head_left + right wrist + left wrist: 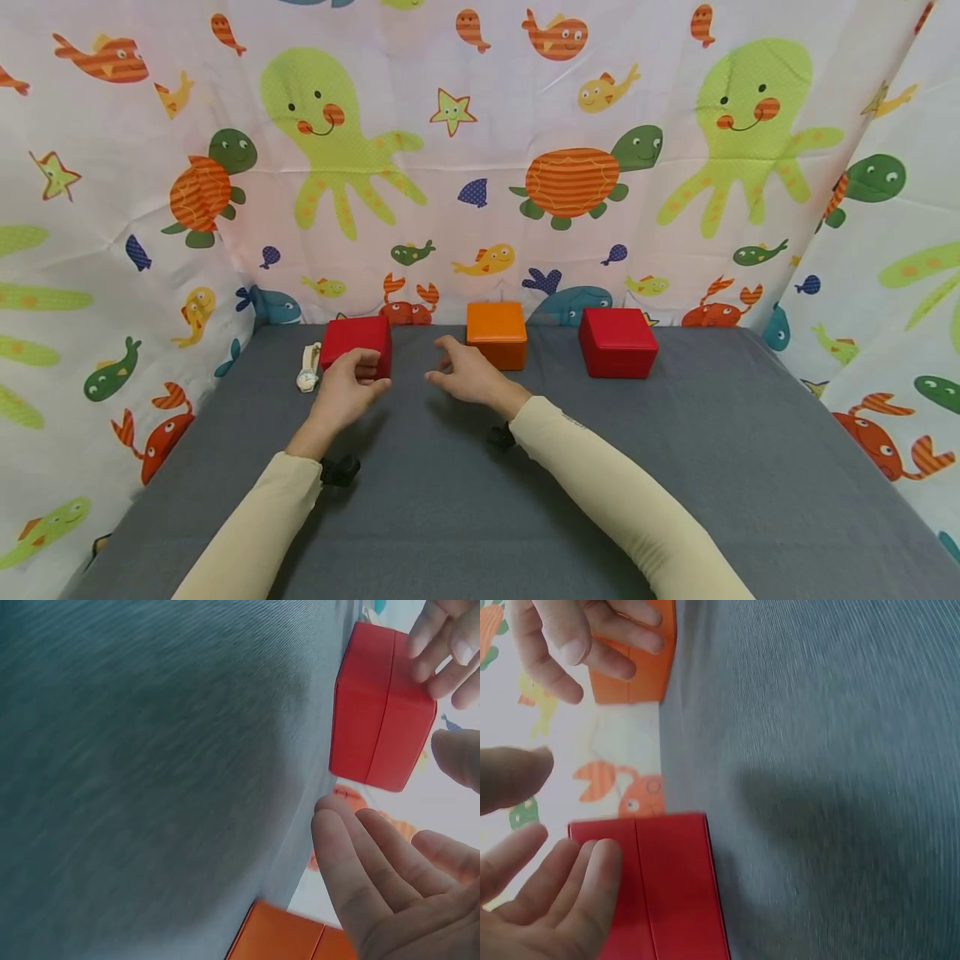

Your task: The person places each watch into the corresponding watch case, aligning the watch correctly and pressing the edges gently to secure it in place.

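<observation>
A red box (381, 342) with a closed lid stands at the left of the back row, and my left hand (347, 390) hovers just in front of it with loosely bent fingers. In the left wrist view the fingers overlap the red box (676, 877); whether they touch it I cannot tell. My right hand (474, 372) is in the air between that box and an orange box (497, 333), its fingers spread and holding nothing. Beside the left red box lies a wristwatch (307, 379) with a pale strap.
Another red box (618, 343) stands to the right of the orange one. All stand on a dark grey cloth-covered table (480, 517). Behind and at the sides hangs a white curtain (465, 275) printed with sea animals.
</observation>
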`<state>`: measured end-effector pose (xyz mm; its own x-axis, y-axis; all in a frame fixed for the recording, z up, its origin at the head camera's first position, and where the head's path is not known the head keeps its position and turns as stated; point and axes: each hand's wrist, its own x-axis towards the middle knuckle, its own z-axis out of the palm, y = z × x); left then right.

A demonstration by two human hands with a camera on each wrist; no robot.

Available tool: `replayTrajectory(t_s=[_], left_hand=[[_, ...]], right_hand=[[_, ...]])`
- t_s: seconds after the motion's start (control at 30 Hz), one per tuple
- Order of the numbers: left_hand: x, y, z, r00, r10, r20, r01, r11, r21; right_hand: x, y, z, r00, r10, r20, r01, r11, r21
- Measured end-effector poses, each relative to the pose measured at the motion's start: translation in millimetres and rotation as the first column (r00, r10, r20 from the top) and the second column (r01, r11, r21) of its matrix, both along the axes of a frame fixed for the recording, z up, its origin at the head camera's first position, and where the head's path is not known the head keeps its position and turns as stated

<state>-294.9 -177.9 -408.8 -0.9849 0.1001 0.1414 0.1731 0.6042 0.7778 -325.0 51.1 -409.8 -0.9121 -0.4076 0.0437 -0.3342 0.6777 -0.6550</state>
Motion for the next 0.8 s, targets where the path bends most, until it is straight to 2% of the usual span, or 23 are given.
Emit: replayTrajectory(t_s=[0.13, 0.3, 0.4, 0.53, 0.73, 0.8], left_hand=[[0.4, -9.1, 0.9, 0.991, 0.119, -0.063, -0.12, 0.993, -0.019], [-0.8, -14.2, 1.8, 0.957, 0.258, -0.131, -0.266, 0.963, -0.042], [-3.6, -13.3, 1.4, 0.942, 0.303, -0.145, -0.313, 0.949, -0.049], [-7.1, -10.4, -0.2, 0.925, 0.36, -0.123, -0.365, 0.931, -0.024], [-12.5, -12.3, -3.1, 0.869, 0.469, -0.156, -0.47, 0.882, 0.031], [-14.0, -14.0, -4.0, 0.868, 0.474, -0.149, -0.477, 0.879, 0.021]], right_hand=[[-6.3, -14.5, 2.4, 1.0, -0.014, 0.02, 0.013, 1.0, 0.016], [-12.0, -29.9, 4.5, 0.999, -0.031, 0.041, 0.03, 0.999, 0.011], [-14.1, -36.8, 4.5, 0.998, -0.04, 0.047, 0.041, 0.999, -0.009], [-15.7, -44.6, 1.4, 0.997, -0.055, 0.049, 0.056, 0.998, -0.027], [-17.8, -54.7, -2.4, 0.995, -0.064, 0.083, 0.07, 0.995, -0.072], [-19.0, -57.4, -3.2, 0.994, -0.066, 0.088, 0.073, 0.994, -0.076]])
